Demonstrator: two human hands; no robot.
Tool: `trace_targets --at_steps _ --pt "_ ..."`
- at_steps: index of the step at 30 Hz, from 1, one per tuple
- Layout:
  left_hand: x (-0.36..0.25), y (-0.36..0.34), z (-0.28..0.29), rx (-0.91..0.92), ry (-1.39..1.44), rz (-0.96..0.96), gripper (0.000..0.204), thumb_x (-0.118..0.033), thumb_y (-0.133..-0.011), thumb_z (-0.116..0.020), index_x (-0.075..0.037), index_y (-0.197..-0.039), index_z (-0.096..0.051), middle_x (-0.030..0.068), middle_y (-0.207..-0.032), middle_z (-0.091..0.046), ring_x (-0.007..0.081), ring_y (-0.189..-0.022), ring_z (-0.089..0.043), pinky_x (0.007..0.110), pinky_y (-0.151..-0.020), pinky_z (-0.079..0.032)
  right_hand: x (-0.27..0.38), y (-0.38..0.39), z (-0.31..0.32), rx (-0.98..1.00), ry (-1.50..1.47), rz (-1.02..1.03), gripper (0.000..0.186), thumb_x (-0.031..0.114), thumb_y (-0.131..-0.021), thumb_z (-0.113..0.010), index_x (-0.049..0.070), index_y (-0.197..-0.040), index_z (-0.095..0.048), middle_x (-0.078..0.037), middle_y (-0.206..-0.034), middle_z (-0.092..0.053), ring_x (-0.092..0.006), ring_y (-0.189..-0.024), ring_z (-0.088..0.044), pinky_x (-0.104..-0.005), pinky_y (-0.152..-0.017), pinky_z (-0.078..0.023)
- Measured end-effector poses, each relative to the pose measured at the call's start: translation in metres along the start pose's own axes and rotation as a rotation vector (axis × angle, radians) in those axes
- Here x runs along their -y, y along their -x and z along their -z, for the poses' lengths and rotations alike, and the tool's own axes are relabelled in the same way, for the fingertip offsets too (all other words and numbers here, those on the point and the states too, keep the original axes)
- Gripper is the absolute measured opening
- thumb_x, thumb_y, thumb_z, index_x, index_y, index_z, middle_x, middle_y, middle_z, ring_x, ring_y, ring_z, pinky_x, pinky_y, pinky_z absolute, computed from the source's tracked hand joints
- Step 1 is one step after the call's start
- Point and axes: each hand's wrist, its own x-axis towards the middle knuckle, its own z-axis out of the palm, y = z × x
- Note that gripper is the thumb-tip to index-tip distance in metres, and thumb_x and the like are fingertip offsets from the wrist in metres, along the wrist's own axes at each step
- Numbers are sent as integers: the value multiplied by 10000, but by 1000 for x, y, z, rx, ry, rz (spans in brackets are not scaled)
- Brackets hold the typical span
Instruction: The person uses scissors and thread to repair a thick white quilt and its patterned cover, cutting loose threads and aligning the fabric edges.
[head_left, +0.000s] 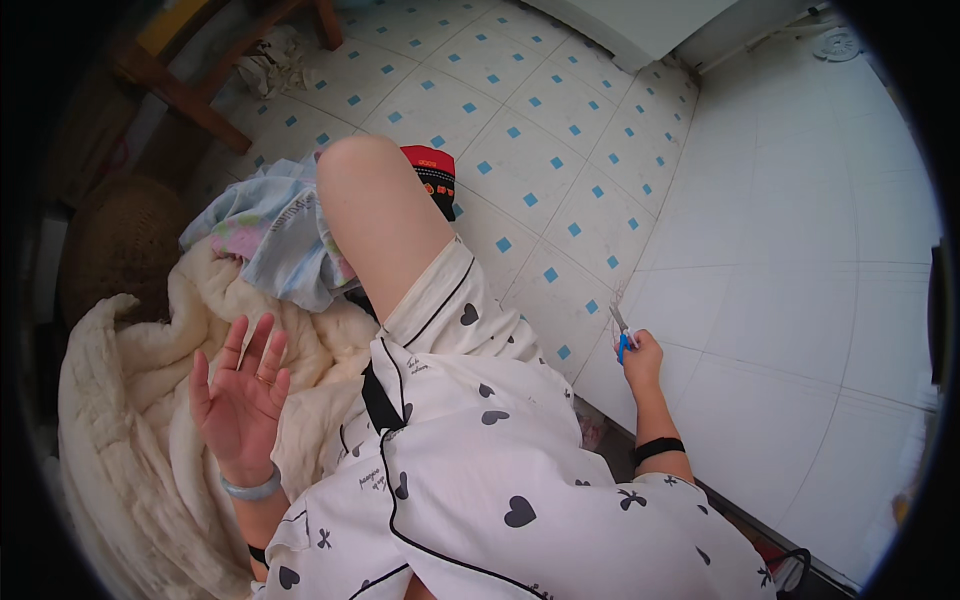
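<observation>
My left hand (pixel 243 398) is raised with its palm up and fingers spread, holding nothing, above a cream fluffy blanket (pixel 130 430). A ring is on one finger and a pale bangle (pixel 252 487) circles the wrist. Off to the right, my right hand (pixel 645 360) is closed around a pair of scissors (pixel 620 335). Their blue handle is partly hidden by the fingers, and the metal blades point up and away. Whether the blades are fully together is too small to tell. My white pyjamas with black hearts (pixel 520 511) fill the space between both hands.
A pale blue and pink cloth (pixel 285 245) lies beside my raised knee. Beyond the leg is a red and black item (pixel 432 178). A brown woven round object (pixel 125 240) and wooden furniture legs (pixel 185 100) stand left. White tiled wall (pixel 770 290) borders the blue-dotted floor (pixel 540 130).
</observation>
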Motion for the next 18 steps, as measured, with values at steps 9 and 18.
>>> trace_targets --at_steps 9,18 --pt "-4 -3 13 -130 -259 -102 516 -339 -972 -423 7 -1349 -362 178 -1350 -429 267 -1180 -504 394 -958 -456 -38 57 -20 837 512 -353 81 49 -707 -643 4 -774 -636 -148 -713 -645 -263 -700 -645 -398 -570 -494" --pt "4 0 49 -653 -617 -283 347 -165 -920 -562 -27 -1227 -477 79 -1172 -532 165 -966 -581 282 -820 -469 93 0 10 531 -425 -599 632 395 -803 -715 -45 -1138 -409 -161 -1138 -522 -226 -630 -601 -460 -747 -508"
